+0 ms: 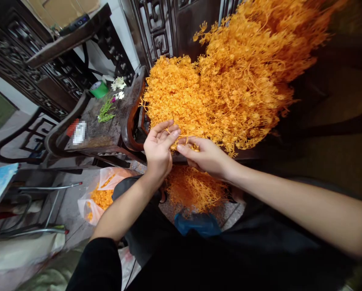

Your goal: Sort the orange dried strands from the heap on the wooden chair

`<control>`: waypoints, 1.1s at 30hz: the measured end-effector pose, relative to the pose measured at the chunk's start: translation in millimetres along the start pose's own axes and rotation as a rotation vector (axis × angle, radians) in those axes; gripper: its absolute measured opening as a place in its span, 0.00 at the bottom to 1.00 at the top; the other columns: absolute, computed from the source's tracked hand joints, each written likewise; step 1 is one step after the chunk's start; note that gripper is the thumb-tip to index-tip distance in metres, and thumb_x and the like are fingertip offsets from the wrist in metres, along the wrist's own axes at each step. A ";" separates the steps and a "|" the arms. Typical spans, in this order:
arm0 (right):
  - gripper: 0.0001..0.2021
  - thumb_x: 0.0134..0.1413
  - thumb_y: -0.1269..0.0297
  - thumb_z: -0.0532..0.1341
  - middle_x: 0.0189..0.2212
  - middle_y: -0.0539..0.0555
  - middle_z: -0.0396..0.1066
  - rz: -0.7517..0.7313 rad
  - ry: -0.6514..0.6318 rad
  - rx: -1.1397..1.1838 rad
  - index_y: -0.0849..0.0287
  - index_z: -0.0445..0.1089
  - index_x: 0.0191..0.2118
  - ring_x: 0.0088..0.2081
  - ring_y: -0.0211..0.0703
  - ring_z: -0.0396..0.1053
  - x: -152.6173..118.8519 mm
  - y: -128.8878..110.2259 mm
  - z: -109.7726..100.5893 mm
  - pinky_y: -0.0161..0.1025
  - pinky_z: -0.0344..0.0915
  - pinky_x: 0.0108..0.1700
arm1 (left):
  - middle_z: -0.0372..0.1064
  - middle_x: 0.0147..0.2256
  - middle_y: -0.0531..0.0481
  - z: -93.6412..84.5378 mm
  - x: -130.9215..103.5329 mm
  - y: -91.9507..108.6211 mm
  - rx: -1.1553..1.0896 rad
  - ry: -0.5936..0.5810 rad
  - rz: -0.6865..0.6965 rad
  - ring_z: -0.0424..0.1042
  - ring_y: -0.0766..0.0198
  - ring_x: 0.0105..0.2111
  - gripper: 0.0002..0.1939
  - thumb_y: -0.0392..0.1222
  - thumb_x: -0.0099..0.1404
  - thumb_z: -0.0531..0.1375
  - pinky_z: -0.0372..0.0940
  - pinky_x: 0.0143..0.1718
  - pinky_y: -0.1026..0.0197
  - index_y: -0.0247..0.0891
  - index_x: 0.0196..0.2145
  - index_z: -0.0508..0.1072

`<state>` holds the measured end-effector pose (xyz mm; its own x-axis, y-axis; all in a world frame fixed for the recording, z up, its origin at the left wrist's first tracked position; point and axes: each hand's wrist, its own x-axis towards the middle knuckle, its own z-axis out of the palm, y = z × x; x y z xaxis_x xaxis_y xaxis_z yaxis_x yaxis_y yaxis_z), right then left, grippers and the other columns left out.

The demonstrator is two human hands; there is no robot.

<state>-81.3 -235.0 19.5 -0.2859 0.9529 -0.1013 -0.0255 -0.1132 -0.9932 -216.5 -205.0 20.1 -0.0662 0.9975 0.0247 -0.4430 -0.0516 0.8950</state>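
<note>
Orange sprigs (232, 85), one big heap, two hands (158, 150) (203, 157) at its edge

Sprigs (229, 89) lie before a chair back (187, 30), right of tape (99, 89) on a seat (111, 128), with a bag (115, 176) nearer left on the floor (73, 206).

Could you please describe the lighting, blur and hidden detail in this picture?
Head view: the orange pile is brightly lit, its upper-right end blurred; head view: the right forearm softens toward the edge; head view, right side: deep shadow hides detail; head view, wooden seat: a pixelated patch masks something.
</note>
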 end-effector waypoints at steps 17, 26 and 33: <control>0.13 0.60 0.64 0.64 0.28 0.47 0.72 0.009 -0.054 0.284 0.56 0.58 0.43 0.18 0.36 0.67 -15.2 -10.8 -3.6 0.34 0.61 0.19 | 0.60 0.66 0.45 -26.2 22.9 34.9 0.091 -0.128 -0.043 0.67 0.57 0.65 0.37 0.35 0.48 0.74 0.71 0.63 0.54 0.41 0.55 0.69; 0.17 0.62 0.48 0.64 0.14 0.45 0.59 0.022 0.057 -0.190 0.58 0.68 0.36 0.15 0.32 0.53 -11.5 -11.9 -6.3 0.33 0.46 0.18 | 0.56 0.68 0.48 -25.2 0.8 27.5 0.176 -0.251 0.071 0.65 0.52 0.66 0.39 0.42 0.50 0.75 0.71 0.63 0.53 0.49 0.58 0.69; 0.17 0.69 0.53 0.58 0.13 0.46 0.62 0.062 -0.113 -0.046 0.56 0.60 0.30 0.15 0.34 0.59 -36.6 -22.5 21.4 0.34 0.56 0.20 | 0.56 0.68 0.48 -19.9 14.9 29.7 0.179 -0.037 0.297 0.63 0.52 0.68 0.37 0.44 0.52 0.74 0.69 0.66 0.50 0.47 0.58 0.68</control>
<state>-90.8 -273.3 46.8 -0.3921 0.9063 -0.1578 0.0387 -0.1551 -0.9871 -248.4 -192.7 38.2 -0.1348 0.9416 0.3086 -0.2456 -0.3334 0.9102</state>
